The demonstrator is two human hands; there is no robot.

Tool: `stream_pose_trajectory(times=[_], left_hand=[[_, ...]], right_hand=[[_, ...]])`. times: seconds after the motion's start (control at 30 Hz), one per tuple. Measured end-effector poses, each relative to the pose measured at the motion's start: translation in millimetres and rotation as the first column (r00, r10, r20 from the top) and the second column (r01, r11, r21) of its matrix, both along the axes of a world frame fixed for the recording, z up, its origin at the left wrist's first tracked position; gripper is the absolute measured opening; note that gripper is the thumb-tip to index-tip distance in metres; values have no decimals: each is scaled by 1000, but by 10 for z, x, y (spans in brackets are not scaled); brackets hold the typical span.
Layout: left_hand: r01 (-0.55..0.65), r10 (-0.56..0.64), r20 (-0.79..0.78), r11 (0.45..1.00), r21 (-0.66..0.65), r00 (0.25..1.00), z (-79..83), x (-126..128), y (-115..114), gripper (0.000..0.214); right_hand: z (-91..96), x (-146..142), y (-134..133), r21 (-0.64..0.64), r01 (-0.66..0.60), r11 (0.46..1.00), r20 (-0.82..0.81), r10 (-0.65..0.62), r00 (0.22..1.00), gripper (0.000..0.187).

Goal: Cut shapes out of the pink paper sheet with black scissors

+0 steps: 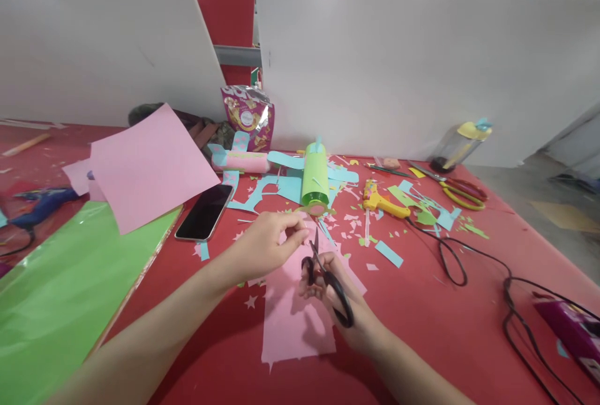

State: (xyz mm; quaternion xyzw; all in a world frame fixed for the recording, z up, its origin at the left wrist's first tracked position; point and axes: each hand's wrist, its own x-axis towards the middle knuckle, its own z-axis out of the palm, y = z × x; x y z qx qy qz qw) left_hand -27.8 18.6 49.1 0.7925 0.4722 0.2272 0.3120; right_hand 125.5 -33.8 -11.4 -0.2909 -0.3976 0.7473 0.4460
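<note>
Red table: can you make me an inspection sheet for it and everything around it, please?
Surface: red table, littered with paper around the middle.
Work things: black-handled scissors; pink sheet under both hands.
Clutter: paper scraps, phone, yellow glue gun, snack bag.
Hands: right hand holds the scissors; left hand has curled fingers near the blades, grip unclear.
Cables: black cord runs from the yellow glue gun across the right side.
Surroundings: white panels behind, grey floor at right.
</note>
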Motion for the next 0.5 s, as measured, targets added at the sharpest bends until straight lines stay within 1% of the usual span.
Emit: stream_pose_trajectory(times=[0.17,0.4,0.5], left_hand=[[30,-31,-42,1000,-9,999,0,-9,16,24],[42,-43,-39,999,-21,998,2,-12,19,23],[44,-45,-27,999,-28,999,-8,-16,21,23]], right_hand=[[29,6,0,0,-33,999,-19,33,999,32],[30,23,-4,20,-35,999,18,34,999,32],[52,19,-1,3,-37,999,35,37,999,35]])
